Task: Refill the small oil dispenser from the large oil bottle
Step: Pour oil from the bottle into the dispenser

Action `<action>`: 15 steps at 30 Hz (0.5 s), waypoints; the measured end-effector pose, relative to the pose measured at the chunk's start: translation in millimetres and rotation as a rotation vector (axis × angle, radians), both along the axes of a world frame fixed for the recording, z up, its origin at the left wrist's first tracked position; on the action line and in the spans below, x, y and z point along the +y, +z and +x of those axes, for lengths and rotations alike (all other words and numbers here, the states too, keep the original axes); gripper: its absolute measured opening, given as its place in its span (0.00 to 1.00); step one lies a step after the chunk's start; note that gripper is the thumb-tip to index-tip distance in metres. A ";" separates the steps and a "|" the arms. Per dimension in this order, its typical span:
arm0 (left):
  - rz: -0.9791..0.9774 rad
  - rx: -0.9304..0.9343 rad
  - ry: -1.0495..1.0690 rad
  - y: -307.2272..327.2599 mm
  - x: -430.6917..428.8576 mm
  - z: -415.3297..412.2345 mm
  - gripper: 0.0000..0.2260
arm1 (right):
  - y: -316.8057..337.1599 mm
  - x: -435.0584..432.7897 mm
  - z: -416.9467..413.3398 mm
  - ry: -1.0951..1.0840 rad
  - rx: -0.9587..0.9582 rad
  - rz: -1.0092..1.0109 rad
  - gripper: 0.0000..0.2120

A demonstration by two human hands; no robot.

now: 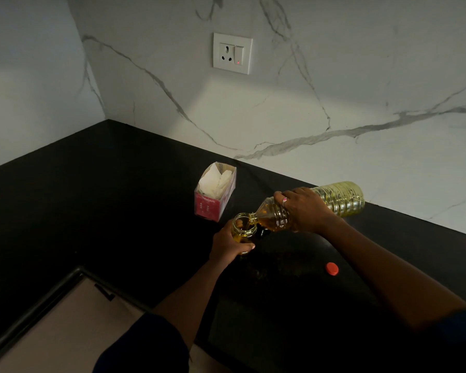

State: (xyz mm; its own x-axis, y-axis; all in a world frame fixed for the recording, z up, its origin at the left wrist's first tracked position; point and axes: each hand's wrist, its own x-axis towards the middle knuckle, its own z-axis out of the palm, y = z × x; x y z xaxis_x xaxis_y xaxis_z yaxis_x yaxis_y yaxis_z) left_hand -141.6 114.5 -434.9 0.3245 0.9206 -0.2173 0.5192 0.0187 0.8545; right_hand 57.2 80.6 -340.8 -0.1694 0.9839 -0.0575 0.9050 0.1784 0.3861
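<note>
The large clear oil bottle (342, 197) lies tipped almost flat, its mouth over the rim of the small glass oil dispenser (244, 227). Yellow oil runs from the bottle's neck into the dispenser, which is partly filled. My right hand (304, 211) grips the bottle around its shoulder, a ring showing on one finger. My left hand (229, 244) wraps around the dispenser's lower body and holds it upright on the black counter (119, 211). The dispenser's base is hidden by my fingers. A red bottle cap (332, 268) lies loose on the counter to the right.
A red open-topped box of white paper napkins (215, 191) stands just behind the dispenser. A small dark object (264, 232) sits right of the dispenser under the bottle neck. A marble wall with a socket (232, 53) backs the counter. The counter's front edge and a drawer handle (104, 292) lie lower left.
</note>
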 end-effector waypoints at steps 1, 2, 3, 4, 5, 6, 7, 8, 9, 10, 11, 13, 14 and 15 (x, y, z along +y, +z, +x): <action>0.001 0.004 -0.002 -0.2 0.3 0.1 0.34 | -0.2 0.0 0.2 0.002 0.000 0.002 0.46; 0.001 0.005 -0.004 -0.4 0.4 0.0 0.34 | -0.6 0.3 0.3 0.004 -0.002 0.005 0.45; 0.000 0.000 -0.004 -0.5 0.4 -0.1 0.34 | -0.9 0.6 0.5 0.006 -0.002 0.007 0.45; 0.001 -0.006 -0.004 -0.8 0.2 -0.4 0.34 | -1.1 0.7 0.6 0.008 -0.001 0.009 0.45; 0.002 -0.008 -0.003 -0.9 0.2 -0.7 0.34 | -1.1 0.7 0.5 0.009 0.002 0.011 0.45; 0.005 -0.006 -0.004 -1.0 0.1 -1.3 0.34 | -1.2 0.6 0.4 0.009 0.005 0.012 0.45; 0.006 -0.005 -0.005 -1.1 0.1 -1.4 0.34 | -1.1 0.5 0.3 0.007 0.008 0.011 0.45; 0.009 -0.006 -0.006 -1.3 0.1 -1.5 0.34 | -1.1 0.3 0.4 0.006 0.009 0.009 0.45; 0.009 -0.006 -0.007 -1.5 0.2 -1.0 0.34 | -1.1 0.2 0.4 0.005 0.011 0.009 0.45; 0.009 -0.005 -0.005 -1.9 0.2 -0.6 0.34 | -1.2 0.2 0.5 0.004 0.014 0.010 0.45; 0.009 -0.002 -0.003 -2.3 0.3 -0.2 0.34 | -1.1 0.3 0.7 0.004 0.017 0.009 0.45; 0.009 0.004 0.001 -2.6 0.1 0.1 0.34 | -1.2 0.6 0.7 0.005 0.020 0.009 0.45; 0.010 0.006 0.003 -2.8 0.2 0.1 0.34 | -1.4 0.7 0.7 0.007 0.019 0.011 0.44; 0.009 0.006 0.004 -3.0 0.5 -0.1 0.34 | -1.6 0.9 0.8 0.010 0.015 0.014 0.44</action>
State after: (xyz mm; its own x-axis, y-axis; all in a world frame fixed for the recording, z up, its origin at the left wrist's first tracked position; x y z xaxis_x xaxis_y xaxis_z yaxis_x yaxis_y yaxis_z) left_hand -141.7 115.0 -437.9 0.3191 0.9240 -0.2106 0.5244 0.0129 0.8514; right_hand 58.0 81.5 -342.5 -0.1796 0.9829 -0.0414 0.9092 0.1819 0.3746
